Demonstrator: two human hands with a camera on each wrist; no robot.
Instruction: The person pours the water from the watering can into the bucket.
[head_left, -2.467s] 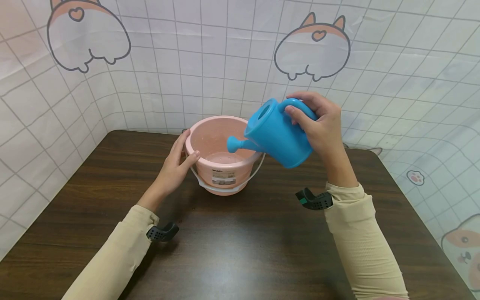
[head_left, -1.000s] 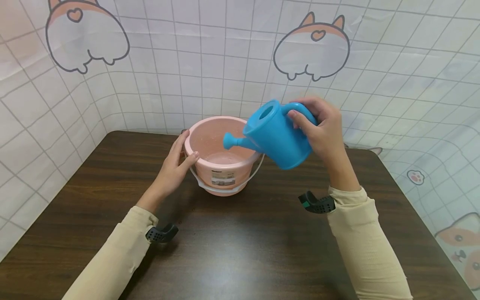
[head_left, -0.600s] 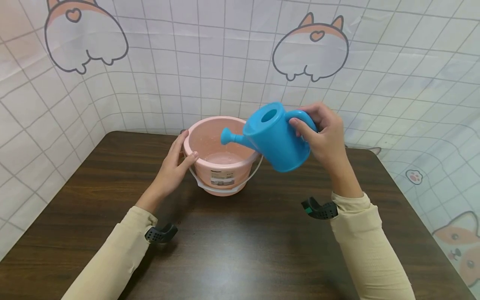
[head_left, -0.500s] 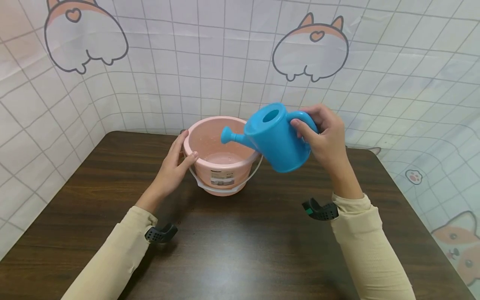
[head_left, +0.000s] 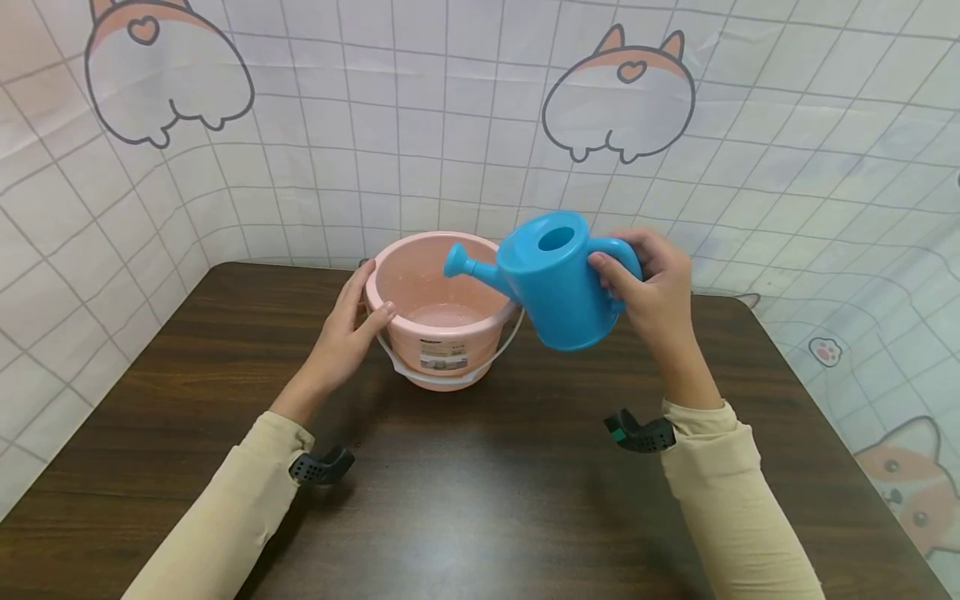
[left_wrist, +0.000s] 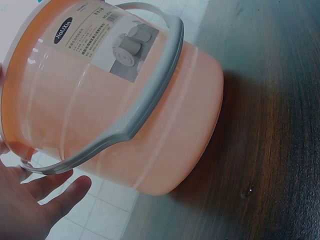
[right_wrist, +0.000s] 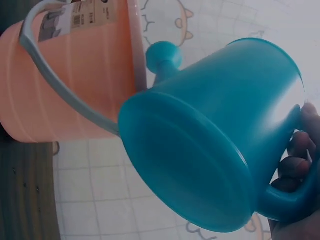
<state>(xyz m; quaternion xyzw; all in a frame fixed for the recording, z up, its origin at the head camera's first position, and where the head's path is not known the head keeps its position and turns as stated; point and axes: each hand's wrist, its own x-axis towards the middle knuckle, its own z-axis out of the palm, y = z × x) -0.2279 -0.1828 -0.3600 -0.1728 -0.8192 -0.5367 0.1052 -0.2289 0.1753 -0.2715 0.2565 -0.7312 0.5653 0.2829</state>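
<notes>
A pink bucket (head_left: 442, 342) with a paper label and a pale carrying handle (left_wrist: 150, 100) stands upright on the table. Droplets dot its inner wall, and what looks like shallow clear liquid lies at the bottom. My left hand (head_left: 341, 342) holds the left rim, its thumb hooked over the edge; in the left wrist view several of its fingers show below the rim. Gripped by its loop handle in my right hand (head_left: 656, 287), a blue watering can (head_left: 566, 292) hangs in the air, slightly tilted. Its spout head (head_left: 455, 260) is over the bucket's opening. No stream shows.
The dark wooden table (head_left: 450, 500) carries the bucket. A white grid-patterned curtain (head_left: 405, 108) with cartoon corgis hangs close behind the table and along both sides. A small droplet (left_wrist: 245, 194) lies on the wood near the bucket.
My right hand has lowered and tipped the watering can back toward upright, so its top opening faces more upward and the spout head sits higher. The left hand and bucket stay put.
</notes>
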